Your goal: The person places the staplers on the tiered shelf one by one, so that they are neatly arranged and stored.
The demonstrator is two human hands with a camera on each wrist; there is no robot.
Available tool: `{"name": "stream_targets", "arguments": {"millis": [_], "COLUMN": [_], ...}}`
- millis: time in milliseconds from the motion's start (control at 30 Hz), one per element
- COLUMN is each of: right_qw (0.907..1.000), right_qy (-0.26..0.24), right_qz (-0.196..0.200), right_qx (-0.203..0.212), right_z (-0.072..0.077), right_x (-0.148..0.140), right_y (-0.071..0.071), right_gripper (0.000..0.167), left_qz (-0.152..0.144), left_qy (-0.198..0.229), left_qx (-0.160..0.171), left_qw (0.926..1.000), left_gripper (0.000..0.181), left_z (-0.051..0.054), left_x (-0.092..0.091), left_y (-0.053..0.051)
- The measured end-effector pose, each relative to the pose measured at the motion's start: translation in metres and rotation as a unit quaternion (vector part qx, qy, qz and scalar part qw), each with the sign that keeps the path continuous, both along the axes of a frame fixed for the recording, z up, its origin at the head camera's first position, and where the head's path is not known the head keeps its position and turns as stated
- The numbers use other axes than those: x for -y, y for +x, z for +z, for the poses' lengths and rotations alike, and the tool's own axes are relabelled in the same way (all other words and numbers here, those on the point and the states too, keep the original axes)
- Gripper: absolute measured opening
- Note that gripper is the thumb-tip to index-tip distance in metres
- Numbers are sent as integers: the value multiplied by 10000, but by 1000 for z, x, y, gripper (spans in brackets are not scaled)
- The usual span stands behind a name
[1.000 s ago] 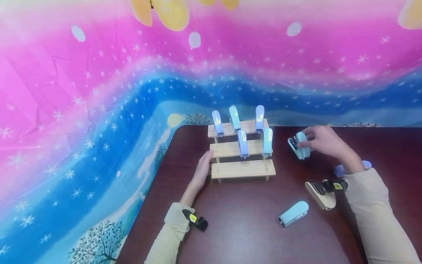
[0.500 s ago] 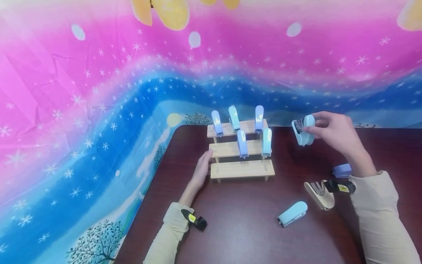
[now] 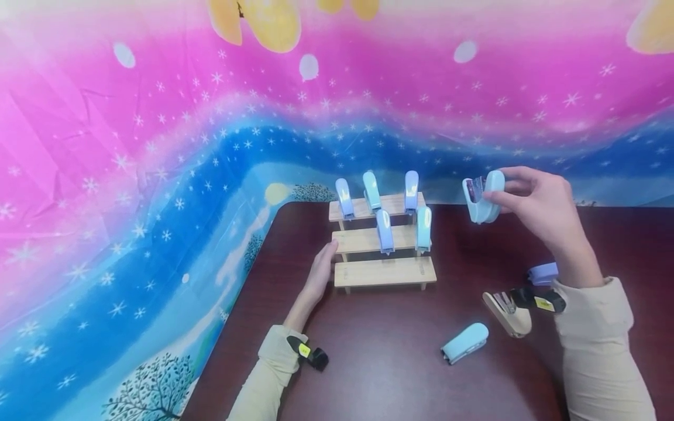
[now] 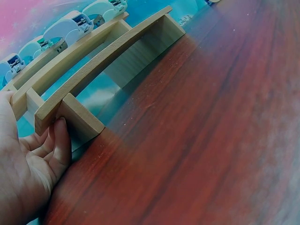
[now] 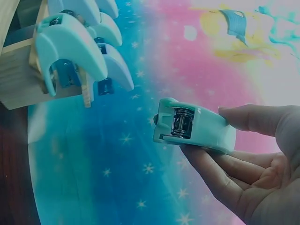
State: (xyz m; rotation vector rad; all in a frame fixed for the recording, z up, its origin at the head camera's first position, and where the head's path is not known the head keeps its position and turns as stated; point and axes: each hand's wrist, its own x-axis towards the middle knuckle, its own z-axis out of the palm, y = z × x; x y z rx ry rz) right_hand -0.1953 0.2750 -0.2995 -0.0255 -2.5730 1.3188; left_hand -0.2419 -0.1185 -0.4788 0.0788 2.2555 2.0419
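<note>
My right hand (image 3: 547, 204) pinches a mint-green stapler (image 3: 489, 202) between thumb and fingers, in the air right of a three-tier wooden rack (image 3: 384, 272). In the right wrist view the same stapler (image 5: 206, 127) shows its metal end. My left hand (image 3: 320, 273) grips the rack's left end. The left wrist view shows its fingers (image 4: 61, 145) curled beneath the front tier against a leg. On the top tier stand two lilac staplers and a mint one (image 3: 371, 190). A lilac stapler (image 3: 385, 231) and a mint stapler (image 3: 423, 228) stand on the middle tier.
A light-blue stapler (image 3: 466, 343) lies on the dark wooden table (image 3: 379, 374) in front. A cream stapler (image 3: 508, 316) lies by the right wrist, with a lilac stapler (image 3: 542, 273) partly hidden behind it. A patterned cloth (image 3: 263, 140) hangs behind.
My right hand has lifted the mint stapler up off the table and slightly away from me. The left hand stays at the rack's left end.
</note>
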Motion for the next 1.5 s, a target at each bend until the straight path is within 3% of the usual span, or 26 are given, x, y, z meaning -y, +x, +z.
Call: {"name": "stream_targets", "arguments": {"millis": [633,967,1167,1500], "right_qw": [9968,9924,9873,9884], "right_qy": [-707,-1081,-1362,-892], "right_qz": [333,583,817,1226], "right_qx": [-163,-95,-53,88], "right_z": [10,14,15,-2], "right_x": [30,69,92,139], "right_y": [-4,-12,-17,-29], "right_gripper": [63,60,57,48], "left_qz": [-84,-147,-69,-222], "left_qy": [65,96,37,271], "left_qx": [128,156,220,321], "left_qw": [9999,9997,9997,9989], "left_gripper": [73,66,74,67], "left_z": [3,2,0,3], "left_x": [1,1,0,1], "left_y": [2,1,5,1]}}
